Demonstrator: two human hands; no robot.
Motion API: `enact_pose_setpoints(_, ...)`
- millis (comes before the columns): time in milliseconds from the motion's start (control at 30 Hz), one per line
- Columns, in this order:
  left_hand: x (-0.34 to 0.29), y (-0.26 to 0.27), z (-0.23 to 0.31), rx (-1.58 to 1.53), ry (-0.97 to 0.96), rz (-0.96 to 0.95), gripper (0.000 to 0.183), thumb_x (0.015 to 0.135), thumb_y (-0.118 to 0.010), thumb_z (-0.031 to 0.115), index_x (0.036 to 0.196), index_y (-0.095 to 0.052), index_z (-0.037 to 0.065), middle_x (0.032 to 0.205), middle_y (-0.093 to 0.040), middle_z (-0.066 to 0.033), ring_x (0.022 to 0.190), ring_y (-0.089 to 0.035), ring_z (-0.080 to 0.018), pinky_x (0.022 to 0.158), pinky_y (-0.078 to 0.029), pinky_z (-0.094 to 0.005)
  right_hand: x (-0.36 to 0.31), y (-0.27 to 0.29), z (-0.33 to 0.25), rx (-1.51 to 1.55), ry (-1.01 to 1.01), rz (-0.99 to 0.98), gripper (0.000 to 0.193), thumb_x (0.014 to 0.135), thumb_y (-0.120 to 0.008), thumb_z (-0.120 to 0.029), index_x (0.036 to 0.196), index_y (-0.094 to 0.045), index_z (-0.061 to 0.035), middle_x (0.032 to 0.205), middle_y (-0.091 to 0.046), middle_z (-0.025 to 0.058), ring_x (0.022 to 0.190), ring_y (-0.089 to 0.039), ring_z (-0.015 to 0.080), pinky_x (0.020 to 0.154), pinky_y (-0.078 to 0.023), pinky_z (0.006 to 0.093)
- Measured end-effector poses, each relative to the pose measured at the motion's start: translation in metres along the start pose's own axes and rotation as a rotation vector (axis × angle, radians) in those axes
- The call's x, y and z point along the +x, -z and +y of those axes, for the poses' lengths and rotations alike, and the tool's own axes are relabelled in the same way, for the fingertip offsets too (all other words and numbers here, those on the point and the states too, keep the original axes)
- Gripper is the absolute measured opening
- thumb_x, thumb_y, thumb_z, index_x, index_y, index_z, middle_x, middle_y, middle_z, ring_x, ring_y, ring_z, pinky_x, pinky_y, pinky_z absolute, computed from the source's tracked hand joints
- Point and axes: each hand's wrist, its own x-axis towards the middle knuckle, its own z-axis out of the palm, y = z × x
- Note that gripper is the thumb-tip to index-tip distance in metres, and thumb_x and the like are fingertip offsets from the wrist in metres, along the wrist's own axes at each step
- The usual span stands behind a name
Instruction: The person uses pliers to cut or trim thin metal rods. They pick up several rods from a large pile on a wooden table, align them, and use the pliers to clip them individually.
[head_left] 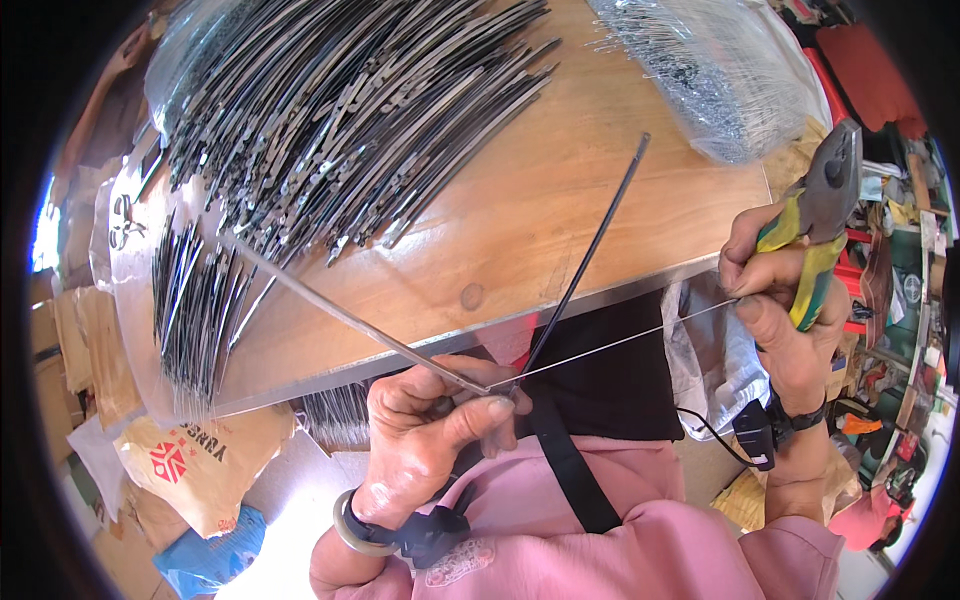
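Note:
My left hand [440, 410] is closed just off the table's near edge, pinching the meeting ends of two thin metal rods. The grey rod [345, 318] slants up and left over the table; the black rod [590, 245] slants up and right, so they form a V. From the pinched joint a thin wire [630, 337] runs taut to my right hand [785, 300], whose thumb and fingertip grip its other end. That same hand also keeps a pair of pliers [815, 215] with yellow-green handles against the palm, grey jaws pointing up.
A large pile of dark metal rods [350, 130] covers the table's far left, with a smaller bundle [195, 310] below it. A clear plastic bag of thin wires [720, 80] lies at the far right. The wooden table [470, 240] has a metal-trimmed near edge.

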Motion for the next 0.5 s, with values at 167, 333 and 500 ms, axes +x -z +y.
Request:
enact_pose_setpoints(167,0.000,0.012,-0.005,0.044,0.002,0.066,0.016,0.084,-0.066,-0.005,0.100,-0.065,-0.008,0.086,-0.070,-0.0172,0.063,-0.063,-0.0149,0.055,-0.050,-0.0246,0.010,-0.010,-0.004,-0.308,0.162,-0.064,0.022,0.078,-0.077,-0.018,0.084,-0.068,0.0020,0.098,-0.062,0.0158,0.081,-0.061,0.0211,0.069,-0.049,0.0301)
enact_pose_setpoints(333,0.003,0.007,-0.004,0.061,0.078,0.031,0.017,0.083,-0.067,-0.006,0.100,-0.065,-0.008,0.086,-0.071,-0.0162,0.063,-0.063,-0.0138,0.055,-0.050,-0.0242,0.007,-0.011,-0.003,-0.327,0.132,-0.132,0.019,0.080,-0.074,-0.015,0.085,-0.066,0.0017,0.097,-0.059,0.0132,0.082,-0.058,0.0197,0.073,-0.047,0.0308)
enact_pose_setpoints(500,0.008,0.000,-0.004,0.125,0.155,-0.020,0.017,0.083,-0.068,-0.006,0.100,-0.065,-0.008,0.086,-0.071,-0.0151,0.066,-0.064,-0.0142,0.060,-0.051,-0.0238,0.023,-0.023,-0.009,-0.712,0.419,-0.382,0.024,0.058,-0.068,-0.006,0.081,-0.063,0.0003,0.098,-0.059,0.0133,0.088,-0.060,0.0303,0.087,-0.041,0.0482)
